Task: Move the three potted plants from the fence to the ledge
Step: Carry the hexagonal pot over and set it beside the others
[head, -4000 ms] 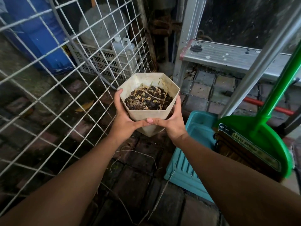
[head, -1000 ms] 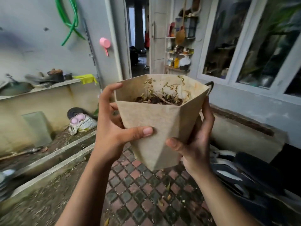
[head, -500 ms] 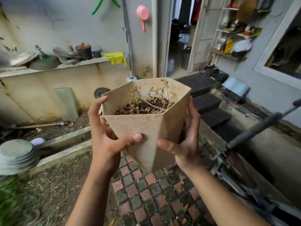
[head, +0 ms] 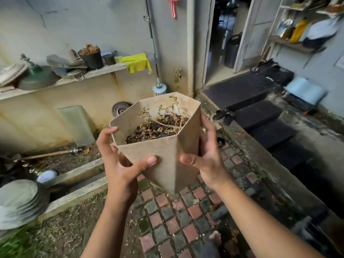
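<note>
In the last half-second my view has swung further toward the ledge (head: 104,70), which now sits nearer and more squarely ahead, up and to the left of the pot (head: 167,153). My left hand (head: 121,164) and right hand (head: 206,155) stay pressed around the pot's sides, thumbs across the near face, carrying it upright above the brick path. I judge this pot well under way, not yet delivered.
</note>
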A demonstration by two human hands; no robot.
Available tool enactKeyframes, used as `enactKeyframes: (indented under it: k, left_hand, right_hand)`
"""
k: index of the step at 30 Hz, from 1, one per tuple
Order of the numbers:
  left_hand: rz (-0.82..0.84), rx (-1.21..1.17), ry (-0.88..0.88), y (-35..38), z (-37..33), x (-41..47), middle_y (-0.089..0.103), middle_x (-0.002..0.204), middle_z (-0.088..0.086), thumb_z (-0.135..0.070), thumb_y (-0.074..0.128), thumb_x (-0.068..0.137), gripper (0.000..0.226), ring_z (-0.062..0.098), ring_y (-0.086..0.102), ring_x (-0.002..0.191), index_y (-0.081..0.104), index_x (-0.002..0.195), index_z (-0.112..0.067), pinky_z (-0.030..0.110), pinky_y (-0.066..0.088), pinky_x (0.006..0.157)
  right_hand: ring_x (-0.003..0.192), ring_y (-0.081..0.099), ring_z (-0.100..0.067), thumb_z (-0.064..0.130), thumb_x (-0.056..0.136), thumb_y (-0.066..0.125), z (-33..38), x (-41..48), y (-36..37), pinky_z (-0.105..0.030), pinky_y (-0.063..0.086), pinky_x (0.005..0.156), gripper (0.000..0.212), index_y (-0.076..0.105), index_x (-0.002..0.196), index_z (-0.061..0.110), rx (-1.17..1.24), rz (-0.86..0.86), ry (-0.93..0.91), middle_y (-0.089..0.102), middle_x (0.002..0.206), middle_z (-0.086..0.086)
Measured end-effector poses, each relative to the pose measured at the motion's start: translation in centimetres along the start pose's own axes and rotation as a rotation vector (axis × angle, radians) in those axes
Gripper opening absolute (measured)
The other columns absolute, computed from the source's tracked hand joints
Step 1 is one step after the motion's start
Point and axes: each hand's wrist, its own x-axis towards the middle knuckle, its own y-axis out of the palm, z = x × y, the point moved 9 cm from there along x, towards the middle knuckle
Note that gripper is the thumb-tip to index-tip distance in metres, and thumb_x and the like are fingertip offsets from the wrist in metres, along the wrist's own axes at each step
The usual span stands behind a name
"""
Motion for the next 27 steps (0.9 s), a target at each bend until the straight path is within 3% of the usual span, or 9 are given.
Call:
enactKeyframes:
  k: [2,4,8,11,15,21,24,27]
  left_hand:
    - [-0.019,0.019,0.006,-0.6,3.1,2.7,0.057,0.129,-0.002,-0.029,0.097,0.058,0.089,0.010,0.064,0.111,0.042,0.128,-0.038,0.025,0.056,0.088]
    - [-0.036,0.024,0.006,-1.4,6.5,5.3,0.058,0.128,-0.003,-0.016,0.083,0.061,0.079,0.010,0.062,0.111,0.043,0.126,-0.039,0.025,0.055,0.088]
    - [-0.020,0.039,-0.052,-3.2,15.3,10.0,0.065,0.123,-0.012,-0.012,0.072,0.069,0.068,0.009,0.063,0.111,0.043,0.126,-0.033,0.022,0.054,0.088]
    - [-0.035,0.069,-0.120,-4.5,23.1,12.9,0.065,0.120,-0.012,-0.014,0.075,0.067,0.068,0.010,0.062,0.110,0.042,0.124,-0.031,0.023,0.053,0.087]
    - [-0.043,0.070,-0.180,-8.5,34.2,15.4,0.068,0.114,-0.013,-0.014,0.078,0.063,0.067,0.009,0.067,0.104,0.046,0.118,-0.033,0.025,0.056,0.083]
    - [0.024,0.086,-0.200,-16.7,51.8,15.8,0.069,0.114,-0.015,-0.012,0.075,0.066,0.066,0.007,0.070,0.102,0.044,0.120,-0.033,0.022,0.059,0.078]
    - [0.089,0.109,-0.176,-19.8,60.2,15.0,0.070,0.113,-0.018,-0.012,0.076,0.070,0.063,0.005,0.070,0.100,0.043,0.118,-0.034,0.021,0.059,0.076]
    - [0.062,0.109,-0.175,-23.5,67.6,13.2,0.069,0.113,-0.012,-0.027,0.094,0.068,0.072,0.006,0.069,0.100,0.043,0.118,-0.033,0.021,0.058,0.077]
  right_hand:
    - [0.140,0.055,-0.031,0.056,0.050,0.100,-3.1,3.7,-0.8,-0.054,0.050,0.113,0.104,0.048,0.139,0.064,0.021,0.041,0.010,0.052,0.155,-0.009]
    - [0.135,0.059,-0.021,0.056,0.048,0.100,-6.6,7.4,-1.6,-0.045,0.055,0.107,0.101,0.051,0.136,0.065,0.075,0.064,0.052,0.055,0.152,-0.001]
    - [0.132,0.061,-0.013,0.055,0.051,0.099,-14.7,13.4,-3.8,-0.034,0.056,0.102,0.095,0.054,0.134,0.064,0.137,0.063,0.098,0.049,0.155,-0.005]
    - [0.135,0.058,-0.018,0.055,0.050,0.099,-22.0,16.7,-6.6,-0.036,0.056,0.103,0.096,0.054,0.135,0.062,0.157,0.046,0.129,0.045,0.159,-0.013]
    - [0.137,0.058,-0.016,0.058,0.047,0.099,-33.1,19.4,-10.0,-0.029,0.053,0.103,0.105,0.050,0.139,0.056,0.121,-0.009,0.154,0.049,0.158,-0.011]
    - [0.142,0.055,-0.016,0.055,0.059,0.095,-52.7,20.4,-12.5,-0.026,0.052,0.106,0.098,0.046,0.144,0.056,0.098,-0.026,0.168,0.055,0.156,-0.007]
    - [0.138,0.058,-0.016,0.055,0.061,0.094,-62.8,19.2,-14.4,-0.028,0.052,0.105,0.102,0.040,0.147,0.048,0.064,-0.072,0.216,0.056,0.154,-0.010]
    - [0.142,0.055,-0.018,0.058,0.063,0.092,-70.2,18.3,-16.3,-0.038,0.049,0.114,0.107,0.034,0.152,0.045,0.027,-0.062,0.179,0.052,0.158,-0.009]
